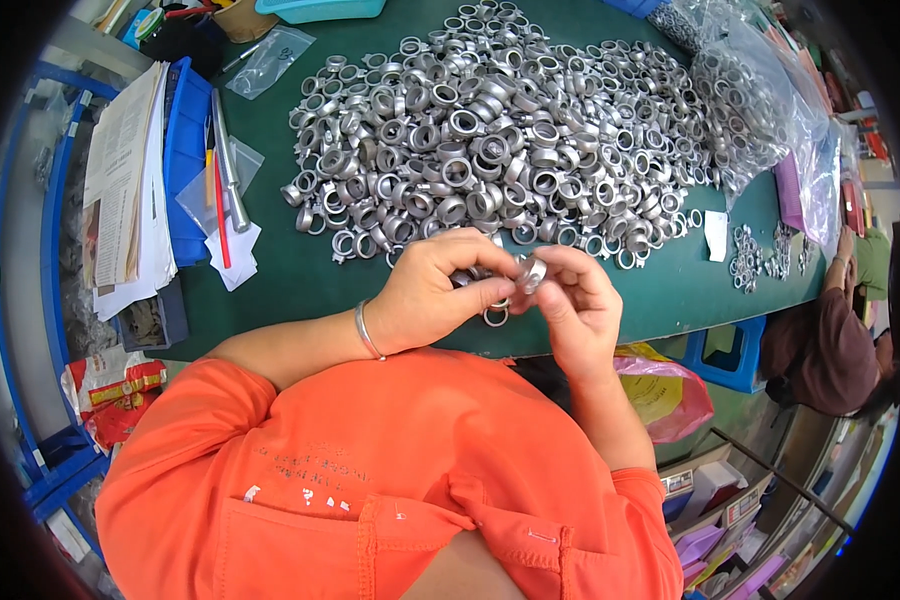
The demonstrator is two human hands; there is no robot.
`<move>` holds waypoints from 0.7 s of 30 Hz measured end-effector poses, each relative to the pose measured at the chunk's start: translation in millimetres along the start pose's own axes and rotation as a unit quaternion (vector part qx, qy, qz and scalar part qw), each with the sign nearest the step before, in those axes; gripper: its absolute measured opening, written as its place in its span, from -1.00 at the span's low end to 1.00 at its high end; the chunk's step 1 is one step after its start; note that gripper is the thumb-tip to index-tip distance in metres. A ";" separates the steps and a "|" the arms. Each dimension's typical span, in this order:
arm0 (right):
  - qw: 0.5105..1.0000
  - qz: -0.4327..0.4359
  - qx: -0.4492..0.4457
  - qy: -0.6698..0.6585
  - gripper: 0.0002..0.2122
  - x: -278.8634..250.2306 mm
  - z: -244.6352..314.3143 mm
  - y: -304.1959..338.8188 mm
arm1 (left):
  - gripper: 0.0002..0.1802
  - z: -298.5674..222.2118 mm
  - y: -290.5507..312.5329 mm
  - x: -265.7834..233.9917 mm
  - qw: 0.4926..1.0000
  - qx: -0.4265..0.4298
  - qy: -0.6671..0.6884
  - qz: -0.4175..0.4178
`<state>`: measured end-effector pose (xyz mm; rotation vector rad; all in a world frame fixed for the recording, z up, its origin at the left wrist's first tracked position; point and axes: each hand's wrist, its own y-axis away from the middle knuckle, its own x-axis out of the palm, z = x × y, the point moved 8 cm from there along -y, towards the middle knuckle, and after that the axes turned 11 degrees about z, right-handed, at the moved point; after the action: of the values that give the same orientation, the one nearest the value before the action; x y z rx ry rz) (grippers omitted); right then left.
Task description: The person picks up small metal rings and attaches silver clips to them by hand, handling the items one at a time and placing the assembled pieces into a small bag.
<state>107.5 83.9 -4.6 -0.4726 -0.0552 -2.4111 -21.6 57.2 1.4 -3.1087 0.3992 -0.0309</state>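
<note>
One metal ring (532,275) between two hands, a broad heap (460,140) beyond

Head view. Right hand (582,305): thumb and fingers pinched on the ring, which is held tilted above the near side of a green table (280,290). Left hand (445,285): fingers curled, thumb and forefinger closed at the ring's left side. More grey metal shows in the hollow of this hand (gripped or merely lying under it, cannot tell). Loose ring (495,316) on the tabletop just below the left fingers. Silvery bracelet (368,332) at the left wrist; orange shirt (390,430) fills the lower middle.

Heap: silver-grey rings piled several deep, just past both hands. On its right flank, a large clear bag (760,110) with more rings showing through. Nearer, a small white paper (716,236) lies beside a small cluster of rings (745,260).

Left side of table: blue bin (190,150), papers (125,180) stacked upright against it; red pen (220,215) and a metal rod (230,170) beside the bin. Small clear bag (273,60) toward the far left corner.

Right edge: co-worker (820,345) in a dark brown top, close to a blue stool (735,360).
</note>
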 end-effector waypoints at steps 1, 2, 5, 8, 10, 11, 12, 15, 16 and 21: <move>1.000 0.000 0.000 0.000 -0.79 -0.8 1.6 -2.1 | -0.85 11.3 1.6 -0.2 0.995 -0.071 0.062 -0.017; 0.967 0.004 -0.106 0.231 -0.80 4.2 27.9 -3.5 | -0.85 10.7 0.4 -1.9 0.995 -0.072 0.062 -0.016; 0.887 0.106 -0.185 0.410 -0.77 33.6 43.0 -1.1 | -0.65 41.9 6.9 25.6 0.876 -0.236 0.414 0.075; 0.872 0.045 -0.170 0.458 -0.81 20.7 48.3 -4.8 | -0.71 39.7 9.6 25.3 0.854 -0.241 0.454 0.076; 0.866 -0.063 -0.107 0.485 -0.85 -12.2 40.9 -5.3 | -0.82 43.6 10.6 24.4 0.846 -0.225 0.474 0.093; 0.868 -0.079 -0.016 0.490 -0.89 -24.9 29.1 -6.7 | -0.82 43.3 11.1 23.5 0.846 -0.225 0.474 0.093; 0.845 -0.076 0.011 0.529 -0.89 -29.4 19.7 -5.3 | -0.87 41.8 9.6 22.0 0.848 -0.219 0.474 0.088; 0.804 -0.094 0.064 0.583 -0.85 -37.7 -2.6 -2.2 | -0.94 39.6 5.9 21.0 0.853 -0.217 0.469 0.077; 0.807 -0.107 0.069 0.577 -0.86 -36.4 0.0 -2.5 | -0.94 39.2 4.8 20.8 0.853 -0.208 0.473 0.079; 0.778 -0.084 0.015 0.622 -0.89 -34.3 3.8 -2.0 | -0.93 39.1 5.8 16.9 0.898 -0.230 0.370 0.056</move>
<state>131.8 107.1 -12.9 1.2334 0.4552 -2.4050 -5.9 47.5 -37.4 -3.3798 0.6651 -1.3271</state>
